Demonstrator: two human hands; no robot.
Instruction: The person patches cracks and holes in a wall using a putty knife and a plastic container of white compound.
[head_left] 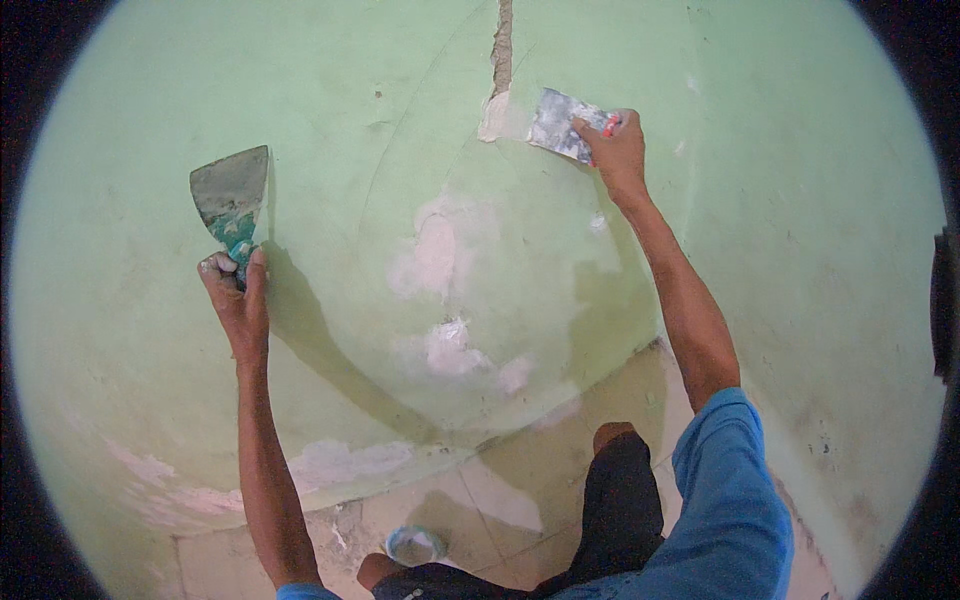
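My left hand [238, 290] is closed around the green handle of a putty knife [229, 188], whose wide, stained blade points up in front of the wall. Higher and to the right, my right hand [618, 158] grips a second scraper [562, 124] with a red handle and a putty-smeared rectangular blade. That blade lies against or very near the green wall [300, 80], just right of a pale filler patch [494, 117]. The patch sits at the lower end of a vertical open crack [502, 45]. Below it, whitish filler [437, 245] covers more of the wall.
On the tiled floor [490, 500] near my knees stands a small round tub [415, 545] with a light blue rim. More filler smears [345, 464] run along the wall's foot. A second wall [820, 300] meets this one at a corner on the right. A dark object [941, 305] shows at the far right.
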